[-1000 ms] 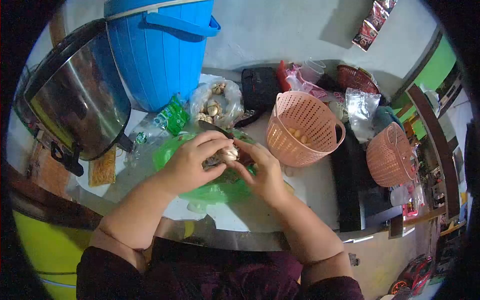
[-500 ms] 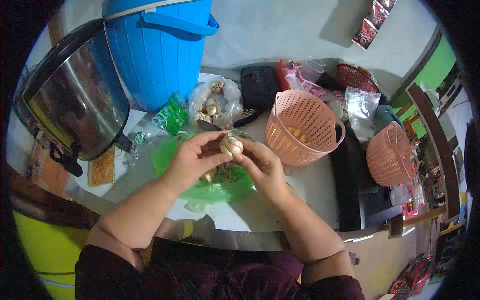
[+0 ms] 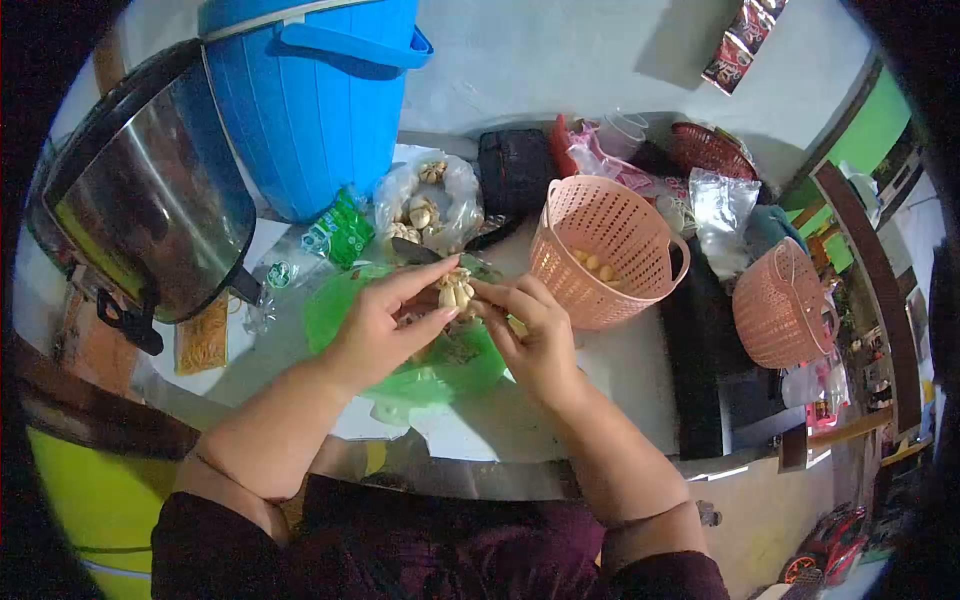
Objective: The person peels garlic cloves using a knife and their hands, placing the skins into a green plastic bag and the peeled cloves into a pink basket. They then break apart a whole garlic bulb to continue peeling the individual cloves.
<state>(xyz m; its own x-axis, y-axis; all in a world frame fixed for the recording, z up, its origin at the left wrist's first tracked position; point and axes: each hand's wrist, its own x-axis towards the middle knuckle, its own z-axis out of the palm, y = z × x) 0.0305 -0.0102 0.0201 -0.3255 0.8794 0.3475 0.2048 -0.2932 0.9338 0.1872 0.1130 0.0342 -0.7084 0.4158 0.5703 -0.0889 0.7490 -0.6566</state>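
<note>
1. I see both hands meeting over the green plastic bag (image 3: 400,370) on the table (image 3: 620,370). The left hand (image 3: 375,330) and right hand (image 3: 535,335) each pinch the same garlic bulb (image 3: 456,291) from opposite sides, fingers closed on it; the bulb sits in the air just above the bag.
2. A dark knife blade (image 3: 415,250) juts out from behind the left hand; I cannot tell how it is held.
3. Progress, my judgement: partly through. The near pink basket (image 3: 600,225) holds a few peeled cloves (image 3: 592,263), about four showing. The clear bag (image 3: 425,205) behind the hands still holds several whole bulbs, so much is left.
4. Counts: two pink baskets, the second (image 3: 780,310) off to the right; one blue bucket (image 3: 310,110); one steel pot (image 3: 150,190); one bulb in hand.
</note>
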